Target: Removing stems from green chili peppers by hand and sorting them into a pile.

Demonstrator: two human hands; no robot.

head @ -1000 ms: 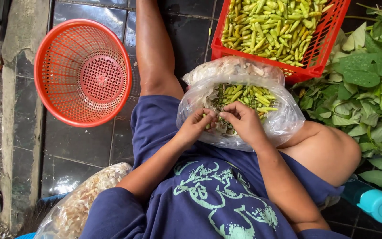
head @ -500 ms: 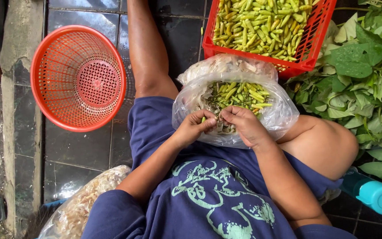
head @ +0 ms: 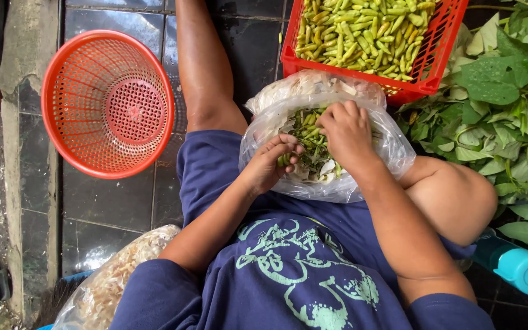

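Both hands have shifted since the earlier frames: the right hand (head: 348, 131), formerly at the near rim of the bag, now reaches deeper over its contents, while the left hand (head: 272, 165) has drawn back to the near-left edge. The clear plastic bag of green chillies and pale trimmings (head: 386, 137) rests between the seated person's thighs, its mouth rolled open and facing up, so that both hands can work inside it without lifting it.

The left hand is curled, fingertips pressed together and pinching a few small green chillies (head: 283, 160) just above the bag's edge. The right hand lies palm down, fingers bent into the heap; what it grips, if anything, cannot be told, as the knuckles hide the fingertips.

A red slatted plastic crate of green and yellowish chillies (head: 426, 76) stands directly beyond the bag, touching its far side, within a short reach. A round orange perforated plastic basket (head: 108, 104) sits on the dark tiled floor (head: 105, 220) to the left of the outstretched leg. A heap of broad green leaves (head: 508, 104) lies to the right, a second clear bag of pale scraps (head: 117, 275) under the left elbow, and a teal-capped bottle (head: 517, 269) by the right knee.
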